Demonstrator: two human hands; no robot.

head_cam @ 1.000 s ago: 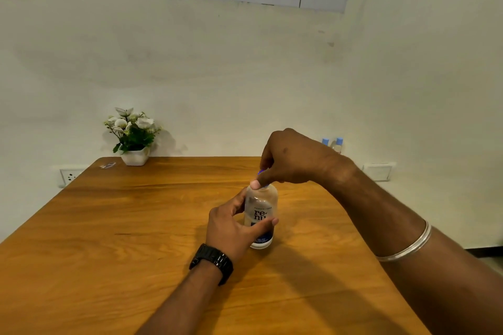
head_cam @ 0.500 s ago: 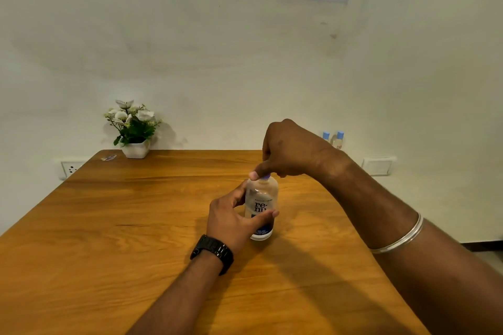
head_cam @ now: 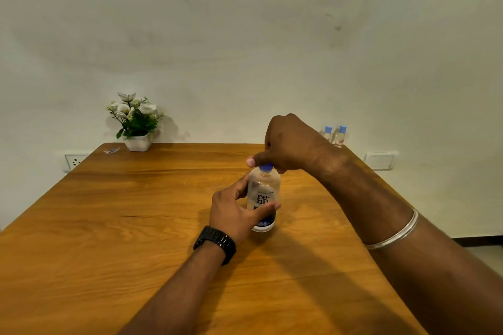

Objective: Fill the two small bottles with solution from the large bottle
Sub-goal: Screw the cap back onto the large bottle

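Observation:
The large clear bottle (head_cam: 263,193) with a white and blue label stands upright in the middle of the wooden table (head_cam: 136,226). My left hand (head_cam: 235,209) is wrapped around its lower body. From above, my right hand (head_cam: 288,144) pinches the blue cap (head_cam: 266,167) between thumb and fingers. Two small bottles (head_cam: 335,135) with blue caps stand side by side at the far right edge of the table, partly hidden behind my right wrist.
A white pot of white flowers (head_cam: 137,122) sits at the far left of the table against the wall. A small wrapper (head_cam: 112,150) lies beside it. Wall sockets (head_cam: 73,162) are on the left and a socket plate (head_cam: 379,160) on the right.
The camera has tipped slightly, so the scene sits lower in view. My right hand has shifted a little on the cap; more of the blue cap shows. The left hand keeps its hold.

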